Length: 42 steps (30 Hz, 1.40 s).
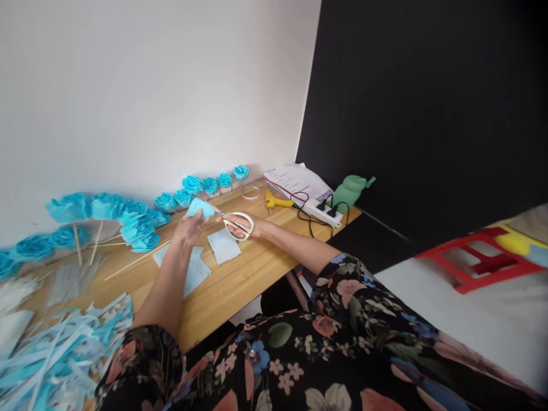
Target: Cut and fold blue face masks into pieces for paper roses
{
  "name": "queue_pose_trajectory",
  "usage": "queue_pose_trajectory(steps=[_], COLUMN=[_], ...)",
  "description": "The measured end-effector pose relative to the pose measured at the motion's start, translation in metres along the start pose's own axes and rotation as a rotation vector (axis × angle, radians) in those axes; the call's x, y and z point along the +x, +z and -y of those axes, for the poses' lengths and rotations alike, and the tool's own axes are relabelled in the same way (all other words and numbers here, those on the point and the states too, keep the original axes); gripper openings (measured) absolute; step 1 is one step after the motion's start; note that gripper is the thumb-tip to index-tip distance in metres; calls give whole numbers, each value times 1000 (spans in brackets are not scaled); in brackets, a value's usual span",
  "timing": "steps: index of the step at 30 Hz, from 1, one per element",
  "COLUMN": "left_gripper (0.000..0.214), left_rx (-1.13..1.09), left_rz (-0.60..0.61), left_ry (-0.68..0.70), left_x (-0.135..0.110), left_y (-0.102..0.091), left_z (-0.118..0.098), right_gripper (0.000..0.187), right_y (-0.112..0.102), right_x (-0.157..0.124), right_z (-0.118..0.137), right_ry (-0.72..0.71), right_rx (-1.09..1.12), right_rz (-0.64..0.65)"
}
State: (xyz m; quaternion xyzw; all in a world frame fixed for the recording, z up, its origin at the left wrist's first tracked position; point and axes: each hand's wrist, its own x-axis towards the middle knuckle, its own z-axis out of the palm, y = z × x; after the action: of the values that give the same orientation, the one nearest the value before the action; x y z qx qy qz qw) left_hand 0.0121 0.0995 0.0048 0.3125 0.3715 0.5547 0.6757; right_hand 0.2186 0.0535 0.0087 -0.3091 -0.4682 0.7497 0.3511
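Note:
My left hand (191, 227) pinches a small light-blue paper piece (200, 209) and lifts it over the wooden table (240, 279). My right hand (244, 224) has its fingers through the cream handles of a pair of scissors (234, 222). The blades point left and meet the paper's edge. Several pale blue paper squares (223, 246) lie on the table just below both hands.
Blue paper roses (107, 212) on sticks line the wall at the left and back. Cut blue and white paper strips (55, 354) pile at the near left. A yellow glue gun (276, 201), tape ring (250, 192), power strip (323, 212), papers and a green object (351, 191) sit at the table's right end.

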Motion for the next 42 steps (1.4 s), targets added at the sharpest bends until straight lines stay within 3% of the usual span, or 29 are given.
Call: queue_pose_trajectory(steps=[4,11,21,26,31,42], left_gripper=[24,19,25,29,35,32], left_rx=[-17,41,104,107,124,136], left_rz=[36,125,187,193,246,233], left_ry=[1,-84,-19,13,49,-27], left_x=[-7,-21,-34,-30,-32,-32], left_y=[12,33,48,45,45,45], left_z=[-3,-6,-10,-11,-12,-6], right_gripper=[45,44,35,43,51,46], right_y=[13,32,37,37,37,34], right_x=[-24,-58,-76,-79,-82,-78], right_z=[0,-24,-25,-28,-29,-28], right_ry=[-78,-175,-263,-284,-284,-325], right_rx=[1,93,59,12,-12,23], right_rz=[-85,-218,-81,-14,-32,43])
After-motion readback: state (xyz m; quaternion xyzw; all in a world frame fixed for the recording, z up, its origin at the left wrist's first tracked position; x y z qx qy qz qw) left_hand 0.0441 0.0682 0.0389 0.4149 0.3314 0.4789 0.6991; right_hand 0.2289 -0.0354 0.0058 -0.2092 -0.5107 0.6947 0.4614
